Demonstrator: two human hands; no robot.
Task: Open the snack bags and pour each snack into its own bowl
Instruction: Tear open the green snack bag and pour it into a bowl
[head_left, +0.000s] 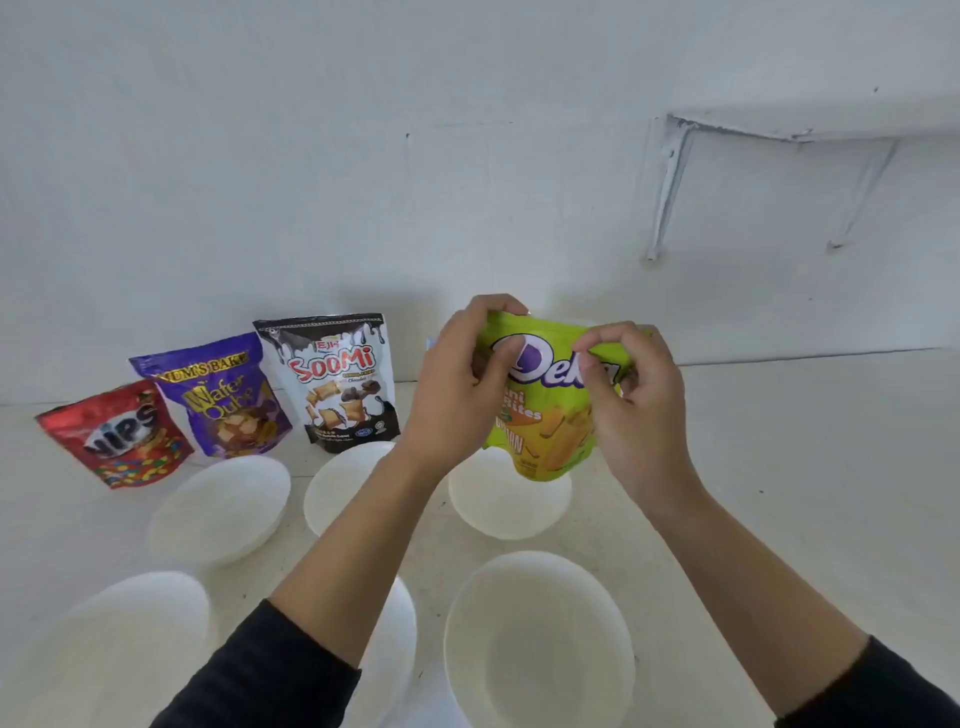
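I hold a green Deka snack bag (545, 415) upright above a white bowl (506, 506) in the back row. My left hand (462, 384) pinches the bag's top left corner. My right hand (631, 400) pinches its top edge on the right. Three other bags lean against the wall at the left: a red Nips bag (117, 434), a purple Wafer Qube bag (221, 397) and a dark Soomi bag (335, 382). Several white bowls sit on the table, among them the nearest one (537, 644) below my right arm. All visible bowls hold nothing.
A white wall stands close behind the bags. A white shelf on brackets (670, 182) hangs on the wall at the upper right. Bare white tabletop (805, 467) stretches to the right of the bowls.
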